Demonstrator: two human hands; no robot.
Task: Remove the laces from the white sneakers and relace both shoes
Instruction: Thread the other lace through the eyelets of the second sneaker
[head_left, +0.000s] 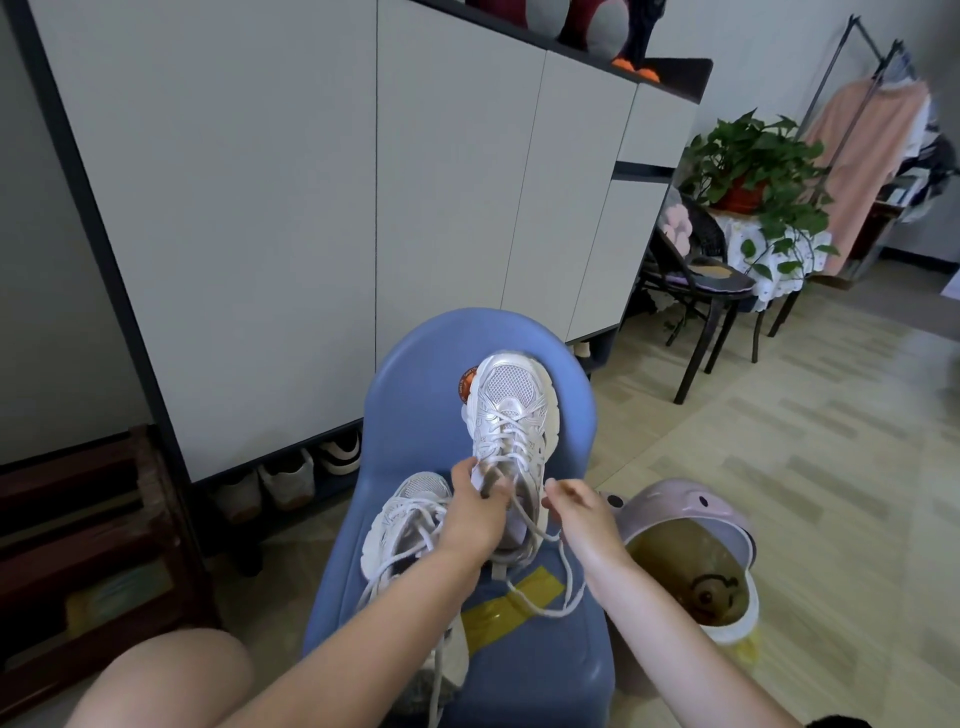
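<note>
On the blue plastic chair seat (415, 395), two white mesh sneakers: far sneaker (511, 415) toe away from the person, near sneaker (402, 525) just left of it. Far sneaker's white lace (545, 587) is threaded, loose ends trailing onto yellow tape strip (511, 605). Left hand (475, 514) grips the tongue area, fingers curled. Right hand (576, 512) pinches the lace beside the collar. Pink round stool (691, 551) lies tipped on the floor, right.

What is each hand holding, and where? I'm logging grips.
Left hand grips the farther sneaker at its tongue, near the collar. Right hand pinches that sneaker's lace along its loose length.
</note>
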